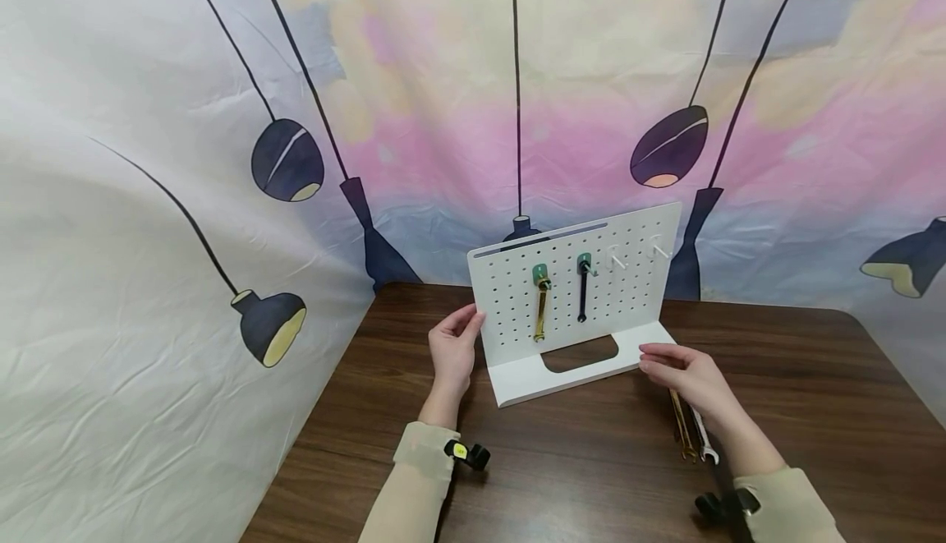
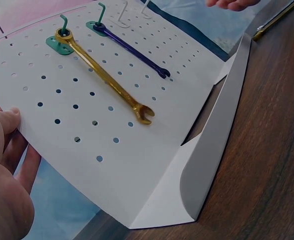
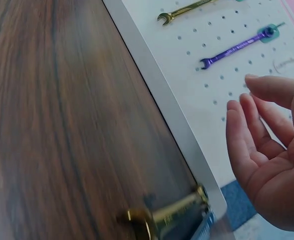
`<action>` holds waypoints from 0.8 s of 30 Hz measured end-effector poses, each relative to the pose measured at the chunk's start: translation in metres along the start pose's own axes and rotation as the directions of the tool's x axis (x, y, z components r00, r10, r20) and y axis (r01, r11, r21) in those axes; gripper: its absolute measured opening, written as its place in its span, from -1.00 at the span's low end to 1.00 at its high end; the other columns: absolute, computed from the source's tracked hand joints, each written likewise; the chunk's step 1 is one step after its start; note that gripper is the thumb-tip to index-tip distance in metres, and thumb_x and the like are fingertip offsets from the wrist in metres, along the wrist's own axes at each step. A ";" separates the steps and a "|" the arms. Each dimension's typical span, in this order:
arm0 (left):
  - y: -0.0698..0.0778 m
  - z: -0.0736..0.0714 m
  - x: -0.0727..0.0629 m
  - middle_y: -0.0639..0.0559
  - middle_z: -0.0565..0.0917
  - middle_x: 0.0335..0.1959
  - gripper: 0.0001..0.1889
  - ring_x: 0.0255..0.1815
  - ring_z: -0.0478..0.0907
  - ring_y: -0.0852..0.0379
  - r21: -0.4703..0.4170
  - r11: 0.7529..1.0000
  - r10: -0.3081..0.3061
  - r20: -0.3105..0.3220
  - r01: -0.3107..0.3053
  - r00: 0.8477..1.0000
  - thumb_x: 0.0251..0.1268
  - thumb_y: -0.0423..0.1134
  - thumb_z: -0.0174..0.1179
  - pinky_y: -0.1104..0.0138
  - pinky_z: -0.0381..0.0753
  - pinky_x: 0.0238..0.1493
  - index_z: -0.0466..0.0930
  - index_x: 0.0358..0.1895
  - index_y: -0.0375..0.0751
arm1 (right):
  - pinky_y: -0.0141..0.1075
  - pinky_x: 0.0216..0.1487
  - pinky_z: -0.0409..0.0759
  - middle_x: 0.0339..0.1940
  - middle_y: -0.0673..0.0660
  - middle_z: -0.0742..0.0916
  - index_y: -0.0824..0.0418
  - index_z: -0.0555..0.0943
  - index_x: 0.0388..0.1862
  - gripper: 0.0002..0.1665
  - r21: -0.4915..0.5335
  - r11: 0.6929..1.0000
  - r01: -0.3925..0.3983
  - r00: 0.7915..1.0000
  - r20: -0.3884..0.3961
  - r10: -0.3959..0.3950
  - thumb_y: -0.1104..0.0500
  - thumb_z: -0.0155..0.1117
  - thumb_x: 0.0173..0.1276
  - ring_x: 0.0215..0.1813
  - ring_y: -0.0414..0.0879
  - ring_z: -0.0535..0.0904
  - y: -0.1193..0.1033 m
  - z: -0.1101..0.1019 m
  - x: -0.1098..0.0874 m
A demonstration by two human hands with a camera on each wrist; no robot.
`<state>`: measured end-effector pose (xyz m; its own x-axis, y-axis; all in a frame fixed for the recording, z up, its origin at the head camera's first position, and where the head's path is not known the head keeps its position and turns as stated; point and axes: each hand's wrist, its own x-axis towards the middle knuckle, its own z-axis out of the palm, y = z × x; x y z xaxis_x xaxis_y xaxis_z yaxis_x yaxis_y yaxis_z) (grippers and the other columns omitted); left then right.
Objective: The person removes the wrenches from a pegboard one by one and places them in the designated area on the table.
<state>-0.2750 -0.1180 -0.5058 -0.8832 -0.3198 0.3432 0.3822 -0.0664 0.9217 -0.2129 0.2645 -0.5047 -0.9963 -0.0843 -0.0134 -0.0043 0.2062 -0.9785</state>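
A white pegboard stand (image 1: 510, 321) stands at an angle on the table. My left hand (image 1: 453, 352) pinches its left edge, thumb (image 2: 9, 120) on the front face and fingers behind. Against the board hang a gold wrench (image 1: 542, 313) and a dark purple wrench (image 1: 583, 292), each from a green hook (image 2: 62, 45). Over the base's right front corner is my right hand (image 1: 687, 375), its fingers loosely bent with nothing between them. Below it on the table lie gold wrenches (image 1: 681, 428) and a silver wrench (image 1: 704, 438), partly hidden by the hand.
Two whitish hooks (image 1: 615, 259) on the board's right half carry nothing. The base has an oblong cut-out (image 1: 580, 354). Behind the brown wooden table (image 1: 562, 461) hangs a cloth (image 1: 443, 116) printed with lamps.
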 end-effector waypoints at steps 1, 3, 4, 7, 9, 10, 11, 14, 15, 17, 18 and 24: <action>0.000 0.000 0.000 -0.06 0.84 -0.21 -0.79 -0.27 0.65 0.19 0.001 1.000 -0.002 0.000 0.002 1.000 0.34 -0.33 0.53 0.42 0.71 -0.22 0.86 -0.03 -0.31 | -0.41 0.01 0.71 0.09 0.23 0.82 0.54 0.52 0.41 -0.35 0.012 1.000 0.005 1.000 -0.001 -0.005 0.18 0.46 0.52 -0.03 -0.36 0.73 0.000 0.003 0.002; 0.000 0.000 0.000 -0.05 0.84 -0.21 -0.80 -0.27 0.66 0.19 0.001 1.000 -0.006 0.000 0.006 1.000 0.34 -0.32 0.52 0.42 0.71 -0.21 0.86 -0.03 -0.31 | -0.43 0.01 0.69 0.04 0.12 0.84 0.53 0.53 0.40 -0.36 0.030 1.000 0.009 1.000 -0.009 -0.009 0.18 0.47 0.51 -0.04 -0.37 0.72 -0.001 0.010 0.008; 0.000 0.000 0.000 -0.05 0.84 -0.20 -0.79 -0.26 0.66 0.19 -0.002 1.000 -0.007 -0.001 0.007 1.000 0.35 -0.32 0.52 0.42 0.72 -0.21 0.86 -0.03 -0.31 | -0.44 0.00 0.69 0.01 0.07 0.85 0.54 0.54 0.39 -0.36 0.042 0.999 0.011 1.000 -0.018 -0.010 0.18 0.48 0.51 -0.05 -0.37 0.72 -0.002 0.014 0.011; 0.001 0.000 0.000 -0.07 0.84 -0.19 -0.79 -0.24 0.67 0.18 -0.004 1.000 -0.011 -0.001 0.011 1.000 0.35 -0.32 0.52 0.42 0.72 -0.19 0.85 -0.02 -0.31 | -0.45 -0.01 0.68 -0.02 -0.03 0.84 0.51 0.56 0.38 -0.36 0.072 0.997 0.011 0.999 -0.040 -0.009 0.17 0.51 0.48 -0.06 -0.37 0.70 -0.004 0.026 0.019; 0.001 0.000 0.000 -0.08 0.84 -0.18 -0.80 -0.23 0.68 0.18 -0.008 1.000 -0.013 -0.001 0.013 1.000 0.35 -0.33 0.52 0.42 0.72 -0.18 0.85 -0.02 -0.31 | -0.45 -0.01 0.67 0.02 0.03 0.83 0.49 0.57 0.39 -0.36 0.081 0.997 0.011 0.998 -0.055 -0.007 0.18 0.52 0.47 -0.05 -0.38 0.69 -0.006 0.034 0.023; 0.001 0.000 0.000 -0.08 0.84 -0.18 -0.80 -0.23 0.68 0.17 -0.008 1.000 -0.014 -0.001 0.014 1.000 0.35 -0.33 0.52 0.41 0.72 -0.18 0.85 -0.02 -0.31 | -0.45 0.00 0.67 0.05 0.07 0.83 0.48 0.58 0.38 -0.37 0.085 0.996 0.013 0.998 -0.060 -0.008 0.18 0.52 0.47 -0.04 -0.38 0.69 -0.006 0.038 0.026; 0.001 0.000 0.000 -0.09 0.84 -0.17 -0.79 -0.23 0.68 0.17 -0.006 1.000 -0.016 -0.003 0.016 1.000 0.35 -0.33 0.52 0.41 0.72 -0.18 0.85 -0.02 -0.32 | -0.46 0.01 0.66 0.07 0.10 0.83 0.47 0.58 0.39 -0.37 0.080 0.997 0.014 0.998 -0.066 -0.009 0.18 0.52 0.47 -0.03 -0.38 0.69 -0.007 0.041 0.028; 0.002 0.001 0.000 -0.08 0.84 -0.18 -0.79 -0.23 0.68 0.17 -0.004 1.000 -0.025 -0.014 0.025 1.000 0.35 -0.34 0.52 0.42 0.72 -0.19 0.85 -0.02 -0.33 | -0.48 0.04 0.64 0.07 0.03 0.82 0.45 0.61 0.36 -0.39 0.082 0.996 0.023 0.995 -0.095 -0.016 0.17 0.53 0.46 -0.01 -0.39 0.68 -0.006 0.052 0.035; 0.002 0.001 0.000 -0.08 0.84 -0.17 -0.79 -0.23 0.68 0.16 -0.005 1.000 -0.026 -0.016 0.026 1.000 0.35 -0.34 0.52 0.42 0.72 -0.19 0.85 -0.02 -0.33 | -0.48 0.05 0.64 0.06 -0.01 0.82 0.45 0.61 0.36 -0.39 0.097 0.995 0.027 0.994 -0.107 -0.016 0.17 0.53 0.46 0.00 -0.38 0.69 -0.007 0.055 0.038; 0.002 0.002 0.000 -0.08 0.84 -0.17 -0.79 -0.23 0.68 0.16 -0.005 1.000 -0.025 -0.017 0.025 1.000 0.35 -0.34 0.51 0.42 0.71 -0.19 0.85 -0.01 -0.33 | -0.48 0.07 0.64 0.10 0.02 0.82 0.45 0.61 0.36 -0.39 0.129 0.991 0.031 0.991 -0.132 -0.014 0.18 0.52 0.46 0.00 -0.38 0.69 -0.008 0.062 0.043; 0.002 0.002 0.000 -0.08 0.84 -0.17 -0.79 -0.23 0.68 0.16 -0.006 1.000 -0.024 -0.017 0.024 1.000 0.35 -0.34 0.52 0.42 0.71 -0.20 0.85 -0.01 -0.33 | -0.47 0.07 0.65 0.11 0.03 0.81 0.45 0.61 0.36 -0.41 0.148 0.988 0.033 0.989 -0.145 -0.011 0.19 0.52 0.46 -0.01 -0.37 0.69 -0.009 0.065 0.045; 0.001 0.001 0.000 -0.08 0.84 -0.18 -0.80 -0.23 0.69 0.17 -0.003 1.000 -0.012 -0.009 0.012 1.000 0.35 -0.33 0.52 0.41 0.72 -0.19 0.86 -0.03 -0.31 | -0.48 0.06 0.64 0.15 0.14 0.80 0.43 0.65 0.31 -0.49 0.176 0.983 0.050 0.974 -0.225 -0.009 0.22 0.49 0.47 -0.03 -0.37 0.69 -0.014 0.080 0.055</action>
<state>-0.2749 -0.1168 -0.5043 -0.8853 -0.3270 0.3306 0.3726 -0.0735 0.9251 -0.2611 0.1786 -0.5088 -0.9899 0.1352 0.0425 -0.0391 0.0274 -0.9989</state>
